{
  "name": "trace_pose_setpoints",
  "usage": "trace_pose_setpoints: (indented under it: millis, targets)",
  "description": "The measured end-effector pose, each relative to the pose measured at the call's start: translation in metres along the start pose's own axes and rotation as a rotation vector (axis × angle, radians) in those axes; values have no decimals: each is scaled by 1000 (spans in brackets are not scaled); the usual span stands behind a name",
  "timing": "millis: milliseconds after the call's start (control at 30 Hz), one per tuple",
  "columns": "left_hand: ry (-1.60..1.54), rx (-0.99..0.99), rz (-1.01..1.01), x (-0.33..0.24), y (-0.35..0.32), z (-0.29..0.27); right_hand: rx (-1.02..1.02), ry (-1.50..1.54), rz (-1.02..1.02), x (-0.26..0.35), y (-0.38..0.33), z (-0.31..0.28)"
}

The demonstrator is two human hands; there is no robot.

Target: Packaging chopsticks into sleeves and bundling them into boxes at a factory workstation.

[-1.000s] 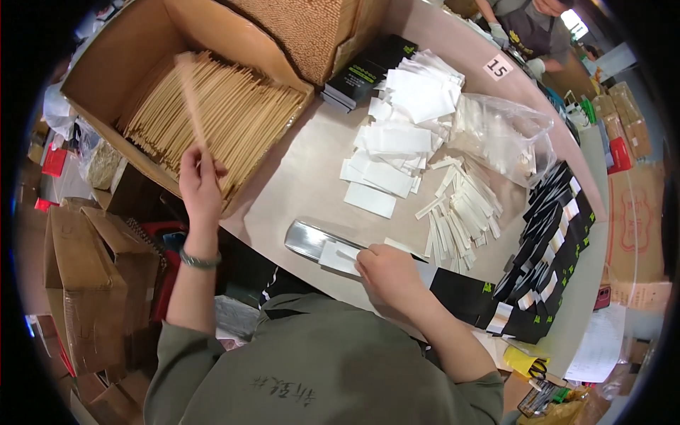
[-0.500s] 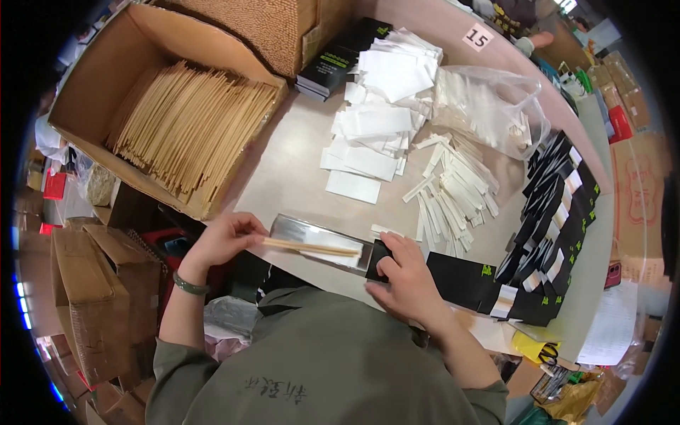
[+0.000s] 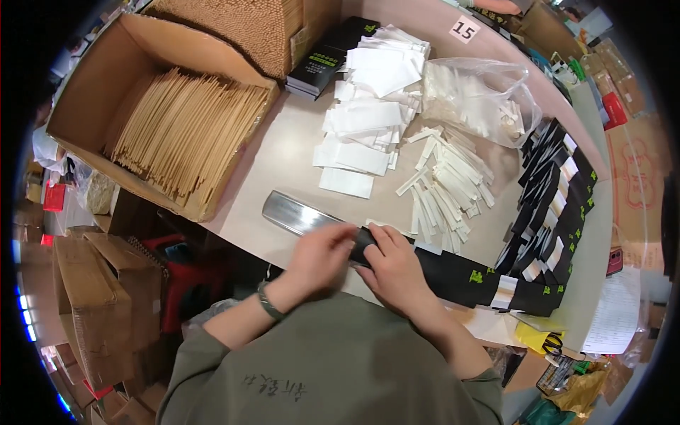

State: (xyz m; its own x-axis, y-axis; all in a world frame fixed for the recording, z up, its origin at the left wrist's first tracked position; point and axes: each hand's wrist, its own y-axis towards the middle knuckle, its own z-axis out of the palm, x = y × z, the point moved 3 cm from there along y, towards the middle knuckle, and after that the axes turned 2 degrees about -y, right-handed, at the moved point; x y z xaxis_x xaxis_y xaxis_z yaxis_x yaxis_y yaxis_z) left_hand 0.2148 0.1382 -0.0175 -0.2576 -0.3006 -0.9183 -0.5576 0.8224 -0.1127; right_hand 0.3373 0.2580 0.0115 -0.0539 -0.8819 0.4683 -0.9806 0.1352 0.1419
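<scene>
My left hand [image 3: 322,258], blurred, has its fingers curled together at the left end of a black paper sleeve [image 3: 364,246]. Whatever it pinches is hidden; no chopsticks show there. My right hand [image 3: 394,268] grips that sleeve between thumb and fingers, beside the left fingertips. A shiny metal trough [image 3: 294,212] lies on the table, its right end running under my hands. To the right, flat black sleeves [image 3: 453,275] lie overlapping along the table's front edge. Loose white paper strips [image 3: 450,180] and a pile of white paper slips [image 3: 361,127] lie beyond my hands.
At the far left stands a cardboard box [image 3: 244,145] of wooden chopsticks [image 3: 188,131], with another full box [image 3: 244,32] behind. Stacked black sleeves [image 3: 326,64], a clear plastic bag [image 3: 478,99] and filled black sleeves [image 3: 549,205] line the table's back and right.
My left hand has moved right to the sleeve's end; the chopsticks it held over the trough are out of sight. The trough now shows bare metal. My right hand stays at the sleeve.
</scene>
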Motion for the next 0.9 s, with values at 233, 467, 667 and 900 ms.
trace_pose_setpoints:
  millis: [233, 467, 667, 900]
  targets:
    - [806, 24, 496, -18, -6, -48, -29, -19, -136, 10, 3, -19]
    - [487, 123, -125, -11, 3, -56, -175, -344, 304, -133, -58, -144]
    - [64, 584, 121, -54, -10, 26, 182, -57, -99, -53, -45, -34]
    - [313, 175, -90, -15, -13, -17, -47, -111, 319, -24, -18, -36]
